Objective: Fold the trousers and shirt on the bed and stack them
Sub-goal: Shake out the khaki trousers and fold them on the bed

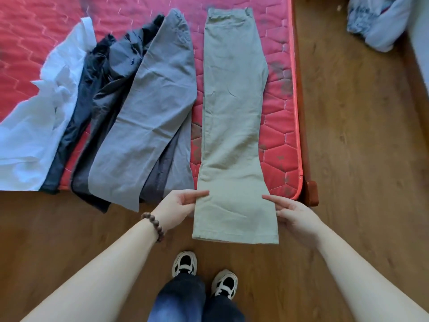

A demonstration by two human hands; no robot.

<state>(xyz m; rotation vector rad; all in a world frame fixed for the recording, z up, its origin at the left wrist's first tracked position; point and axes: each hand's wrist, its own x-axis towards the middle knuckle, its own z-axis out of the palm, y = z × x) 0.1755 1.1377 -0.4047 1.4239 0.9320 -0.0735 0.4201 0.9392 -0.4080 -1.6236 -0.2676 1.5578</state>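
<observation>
Pale green trousers (234, 108) lie folded lengthwise on the red mattress (281, 126), waistband far, leg ends hanging over the near edge. My left hand (178, 208) pinches the left side of the leg ends, thumb on top. On the opposite side my right hand (294, 212) pinches the right edge the same way. Grey trousers (148, 126) lie to the left, then dark trousers (109, 89) and a white shirt (39, 126) at the far left.
The mattress sits on a wooden frame whose corner (311, 189) shows at the right. Wooden floor (359, 159) surrounds the bed. A pale bag (380, 22) lies at the top right. My shoes (204, 275) stand just below the trouser ends.
</observation>
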